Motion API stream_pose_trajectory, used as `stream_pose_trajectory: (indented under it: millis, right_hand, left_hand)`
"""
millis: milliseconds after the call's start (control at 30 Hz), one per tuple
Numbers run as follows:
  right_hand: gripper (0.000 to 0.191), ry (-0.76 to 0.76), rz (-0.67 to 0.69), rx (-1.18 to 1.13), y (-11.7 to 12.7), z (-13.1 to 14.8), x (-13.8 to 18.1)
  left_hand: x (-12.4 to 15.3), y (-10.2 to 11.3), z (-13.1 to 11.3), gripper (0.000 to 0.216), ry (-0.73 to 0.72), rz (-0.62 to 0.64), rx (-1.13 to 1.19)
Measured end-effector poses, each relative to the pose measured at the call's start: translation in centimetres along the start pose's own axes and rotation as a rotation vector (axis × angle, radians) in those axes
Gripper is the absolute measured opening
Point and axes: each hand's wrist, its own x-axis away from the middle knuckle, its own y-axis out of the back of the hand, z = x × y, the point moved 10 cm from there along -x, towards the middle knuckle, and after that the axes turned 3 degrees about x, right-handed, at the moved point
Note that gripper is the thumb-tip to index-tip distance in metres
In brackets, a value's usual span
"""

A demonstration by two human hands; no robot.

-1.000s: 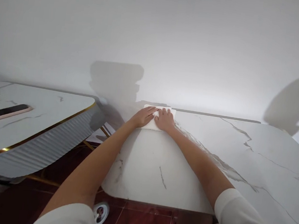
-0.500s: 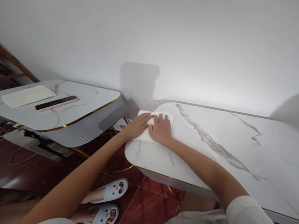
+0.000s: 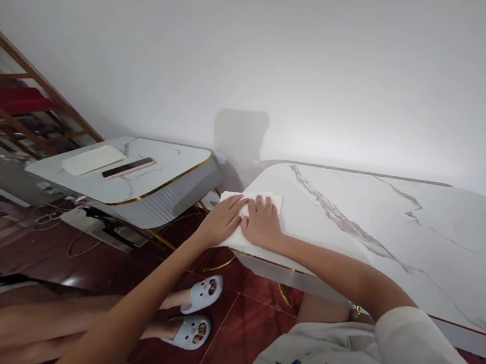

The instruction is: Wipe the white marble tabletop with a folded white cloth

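Note:
A white cloth or paper towel [image 3: 236, 239] lies at the near left end of a white marble-patterned table [image 3: 396, 215]. My left hand [image 3: 223, 220] rests flat on its left part, fingers stretched out. Close beside it, my right hand [image 3: 261, 223] presses flat on the cloth with fingers slightly spread. The two hands almost meet at the thumbs. Much of the cloth is hidden under them, and it covers the table's rounded corner.
To the left stands a similar gold-trimmed table [image 3: 167, 162] bearing a pale flat sheet [image 3: 93, 159] and a dark-and-pink slim object [image 3: 128, 168]. A wooden rack [image 3: 24, 75] leans farther left. Another person's slippered feet [image 3: 199, 310] are on the red tiles. A wall rises behind.
Both hands and the cloth have slid toward the table's near left corner. My view has swung left, showing more of the rack and the other person's legs.

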Motion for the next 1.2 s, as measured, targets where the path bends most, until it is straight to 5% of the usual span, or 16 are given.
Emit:
stream_pose_trajectory:
  millis: [233,400,767,1200]
  right_hand:
    - [0.059,0.021,0.013,-0.021,1.1,-1.9,2.8]
    - [0.059,-0.009,0.041,-0.022,1.6,-4.7,2.0]
    - [0.058,-0.130,-0.026,0.079,1.9,-12.1,-5.0]
    - [0.056,-0.164,0.020,0.045,1.2,-16.8,-12.4]
  left_hand:
    - [0.2,-0.6,-3.6,0.052,0.044,0.003,-0.058]
    - [-2.9,-1.7,-4.2,0.051,0.053,0.007,-0.025]
    - [-14.1,-5.2,-0.9,0.050,0.023,-0.036,0.141]
    - [-21.1,-7.2,2.6,0.050,-0.024,-0.055,0.147]
